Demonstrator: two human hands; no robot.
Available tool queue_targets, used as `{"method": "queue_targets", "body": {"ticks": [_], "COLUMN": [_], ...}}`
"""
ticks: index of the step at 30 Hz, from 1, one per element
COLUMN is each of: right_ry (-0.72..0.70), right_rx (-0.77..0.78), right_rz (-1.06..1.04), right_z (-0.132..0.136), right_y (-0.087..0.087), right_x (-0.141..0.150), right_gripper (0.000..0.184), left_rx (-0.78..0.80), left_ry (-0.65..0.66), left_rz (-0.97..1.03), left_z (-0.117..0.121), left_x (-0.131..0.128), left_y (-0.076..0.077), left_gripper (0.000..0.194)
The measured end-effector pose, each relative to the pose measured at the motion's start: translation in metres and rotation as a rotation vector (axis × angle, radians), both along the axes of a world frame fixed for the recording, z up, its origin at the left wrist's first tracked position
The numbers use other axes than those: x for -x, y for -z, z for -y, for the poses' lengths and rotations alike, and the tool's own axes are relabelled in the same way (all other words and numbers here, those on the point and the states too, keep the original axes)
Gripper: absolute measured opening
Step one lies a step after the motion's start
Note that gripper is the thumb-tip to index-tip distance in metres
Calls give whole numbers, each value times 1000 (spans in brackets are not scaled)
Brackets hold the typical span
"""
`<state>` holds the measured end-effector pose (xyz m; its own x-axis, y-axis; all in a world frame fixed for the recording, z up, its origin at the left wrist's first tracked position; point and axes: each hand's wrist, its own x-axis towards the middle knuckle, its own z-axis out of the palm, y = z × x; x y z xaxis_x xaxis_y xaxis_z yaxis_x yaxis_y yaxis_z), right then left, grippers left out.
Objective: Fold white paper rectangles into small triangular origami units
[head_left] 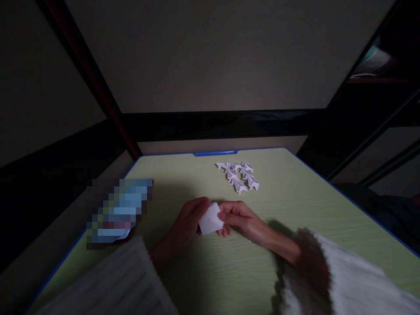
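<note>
A small white square of paper (210, 219) is held between both hands, low over the light green table (295, 210). My left hand (185, 225) pinches its left edge and my right hand (239, 217) pinches its right edge, fingers curled onto it. Both arms wear white knitted sleeves. Farther back on the table lies a cluster of several small folded white paper pieces (239, 176), well apart from the hands.
A blurred-out flat object (118, 212) lies at the table's left edge. The table has a blue rim with a blue handle (215, 153) at its far edge. Dark frame bars and a pale wall stand behind; the room is dim.
</note>
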<state>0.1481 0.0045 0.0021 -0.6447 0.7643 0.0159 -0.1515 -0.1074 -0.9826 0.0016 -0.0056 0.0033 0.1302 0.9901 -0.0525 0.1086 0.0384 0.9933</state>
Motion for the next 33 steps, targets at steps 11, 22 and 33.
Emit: {"method": "queue_targets", "body": {"ticks": [11, 22, 33], "right_ry": [69, 81, 48], "right_rx": [17, 1, 53], "right_rz": [126, 97, 16], "right_z": [2, 2, 1], "right_y": [-3, 1, 2], "right_x": [2, 1, 0], "right_gripper": [36, 31, 30], "left_rx": [-22, -31, -21], "left_ry": [117, 241, 246], "left_rz": [-28, -38, 0], "left_z": [5, 3, 4], "left_x": [-1, 1, 3], "left_y": [1, -3, 3], "left_gripper": [36, 29, 29]}}
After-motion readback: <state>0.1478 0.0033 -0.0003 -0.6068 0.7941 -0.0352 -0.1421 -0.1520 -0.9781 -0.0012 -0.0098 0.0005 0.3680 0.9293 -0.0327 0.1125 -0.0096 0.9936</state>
